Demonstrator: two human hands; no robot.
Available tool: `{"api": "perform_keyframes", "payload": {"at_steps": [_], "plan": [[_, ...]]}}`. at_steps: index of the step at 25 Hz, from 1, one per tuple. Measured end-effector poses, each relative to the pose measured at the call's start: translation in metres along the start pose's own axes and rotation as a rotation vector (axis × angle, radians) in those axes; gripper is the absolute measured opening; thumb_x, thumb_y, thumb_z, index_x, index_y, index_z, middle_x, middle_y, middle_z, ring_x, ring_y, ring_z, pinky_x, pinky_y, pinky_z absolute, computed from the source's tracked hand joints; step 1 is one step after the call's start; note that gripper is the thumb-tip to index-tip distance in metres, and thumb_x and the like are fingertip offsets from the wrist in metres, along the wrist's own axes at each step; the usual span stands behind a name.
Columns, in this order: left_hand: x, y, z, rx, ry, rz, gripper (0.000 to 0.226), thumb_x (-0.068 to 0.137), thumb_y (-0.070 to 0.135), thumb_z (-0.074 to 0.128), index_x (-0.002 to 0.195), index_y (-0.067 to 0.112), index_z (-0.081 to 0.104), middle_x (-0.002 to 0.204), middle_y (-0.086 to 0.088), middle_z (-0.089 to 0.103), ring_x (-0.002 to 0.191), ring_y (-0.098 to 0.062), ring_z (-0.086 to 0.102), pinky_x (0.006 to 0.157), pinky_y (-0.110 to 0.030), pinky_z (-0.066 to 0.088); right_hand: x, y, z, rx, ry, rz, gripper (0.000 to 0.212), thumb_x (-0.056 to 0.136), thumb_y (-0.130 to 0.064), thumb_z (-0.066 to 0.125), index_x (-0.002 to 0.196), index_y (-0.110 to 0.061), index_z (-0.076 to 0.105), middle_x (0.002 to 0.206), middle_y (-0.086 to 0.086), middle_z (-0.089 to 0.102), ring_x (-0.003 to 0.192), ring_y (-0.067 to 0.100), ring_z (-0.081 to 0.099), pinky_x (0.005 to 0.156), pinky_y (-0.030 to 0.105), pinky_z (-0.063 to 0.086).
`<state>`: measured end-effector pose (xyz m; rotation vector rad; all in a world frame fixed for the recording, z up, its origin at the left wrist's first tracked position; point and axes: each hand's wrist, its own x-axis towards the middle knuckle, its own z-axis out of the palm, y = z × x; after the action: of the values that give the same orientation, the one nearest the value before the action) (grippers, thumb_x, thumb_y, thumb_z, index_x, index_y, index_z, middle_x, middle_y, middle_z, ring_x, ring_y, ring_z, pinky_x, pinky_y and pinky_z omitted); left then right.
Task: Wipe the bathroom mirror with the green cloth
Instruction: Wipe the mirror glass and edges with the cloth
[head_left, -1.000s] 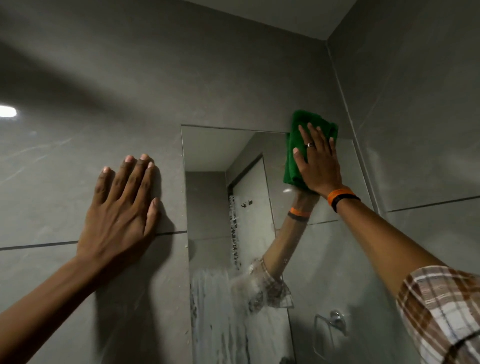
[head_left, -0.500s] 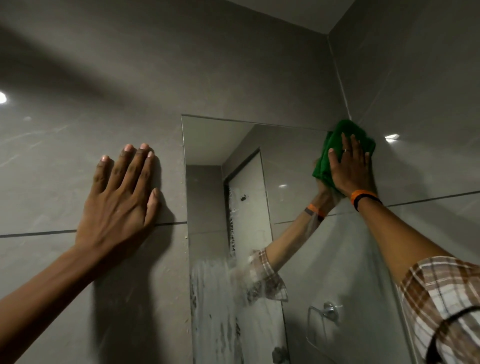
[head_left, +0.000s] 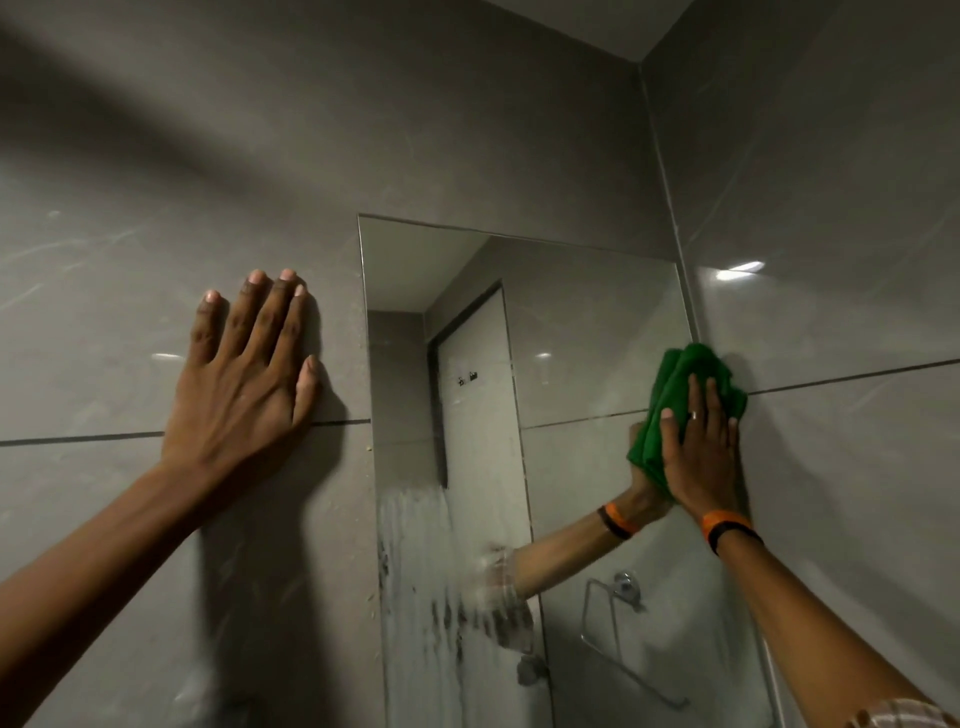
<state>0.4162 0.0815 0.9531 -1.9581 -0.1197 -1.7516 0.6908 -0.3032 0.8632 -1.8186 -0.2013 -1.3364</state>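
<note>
A tall frameless mirror (head_left: 566, 322) is set into the grey tiled wall beside the room's corner. My right hand (head_left: 698, 457) presses a folded green cloth (head_left: 670, 395) flat against the mirror's right edge, about halfway up the visible glass. The cloth sticks out above and to the left of my fingers. My left hand (head_left: 244, 384) lies flat with fingers spread on the wall tile left of the mirror, holding nothing. White foamy streaks (head_left: 421, 582) cover the mirror's lower left part.
The side wall (head_left: 841, 312) meets the mirror's right edge at the corner. A chrome towel ring (head_left: 618, 597) shows in the mirror's reflection at lower right. A grout line (head_left: 78, 439) crosses the left wall at hand height.
My right hand has carried the green cloth from the mirror's top edge to the right and then down along the right edge. My left hand has stayed on the wall.
</note>
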Motion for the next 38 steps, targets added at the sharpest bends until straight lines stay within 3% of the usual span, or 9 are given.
{"api": "perform_keyframes", "payload": {"at_steps": [11,18,25,28,31,35,38], "plan": [[0.004,-0.013,0.030,0.006,0.064,0.002,0.075,0.102,0.049,0.010,0.165,0.009,0.011,0.174,-0.011,0.009,0.161,-0.028,0.001,0.129,-0.054,0.002,-0.168,0.082,0.010,-0.068,-0.022,0.212,0.060,0.102,-0.029,0.043,0.156,-0.013,0.022,0.165,0.010,0.020,0.151,0.029,0.022,0.123,0.051,0.019],[0.004,-0.014,0.033,-0.002,0.120,0.021,0.074,0.103,0.050,0.011,0.165,0.010,0.009,0.174,-0.011,0.008,0.161,-0.027,0.000,0.129,-0.055,0.004,-0.230,0.096,0.018,0.017,-0.021,0.446,0.077,0.089,-0.052,0.026,0.154,-0.011,0.027,0.161,0.018,0.026,0.148,0.035,0.028,0.122,0.050,0.022],[0.005,-0.017,0.038,-0.009,0.109,0.029,0.076,0.102,0.053,0.011,0.165,0.010,0.007,0.174,-0.010,0.004,0.161,-0.027,-0.002,0.129,-0.055,0.002,-0.246,0.086,0.023,0.113,0.038,0.636,0.066,0.097,-0.040,0.044,0.153,-0.008,0.031,0.159,0.024,0.026,0.145,0.042,0.028,0.121,0.050,0.022],[0.005,-0.014,0.035,-0.028,0.115,0.013,0.076,0.102,0.052,0.011,0.165,0.009,0.009,0.174,-0.011,0.006,0.161,-0.027,-0.001,0.129,-0.054,0.002,-0.255,0.090,0.030,0.133,0.092,0.718,0.061,0.097,-0.020,0.057,0.151,-0.005,0.032,0.158,0.028,0.026,0.146,0.043,0.026,0.123,0.050,0.020],[0.006,-0.012,0.031,-0.024,0.137,0.024,0.076,0.102,0.052,0.012,0.164,0.008,0.010,0.173,-0.012,0.008,0.161,-0.028,0.000,0.129,-0.054,0.002,-0.265,0.087,0.032,0.224,0.064,0.807,0.064,0.098,-0.023,0.056,0.154,-0.008,0.028,0.161,0.025,0.019,0.149,0.040,0.019,0.124,0.050,0.015],[0.001,-0.009,0.023,-0.012,0.098,0.011,0.076,0.103,0.053,0.009,0.165,0.008,0.007,0.174,-0.011,0.004,0.161,-0.027,-0.003,0.129,-0.054,0.001,-0.283,0.076,0.036,0.237,0.089,0.735,0.072,0.091,-0.038,0.049,0.153,-0.006,0.029,0.161,0.025,0.018,0.148,0.043,0.018,0.123,0.053,0.017],[-0.004,-0.011,0.010,-0.040,0.030,0.024,0.076,0.103,0.054,0.007,0.164,0.008,0.004,0.174,-0.011,0.001,0.161,-0.028,-0.005,0.129,-0.054,0.000,-0.307,0.054,0.038,0.249,0.104,0.663,0.063,0.097,-0.018,0.056,0.151,-0.002,0.029,0.161,0.026,0.018,0.149,0.042,0.017,0.123,0.053,0.016]]}}
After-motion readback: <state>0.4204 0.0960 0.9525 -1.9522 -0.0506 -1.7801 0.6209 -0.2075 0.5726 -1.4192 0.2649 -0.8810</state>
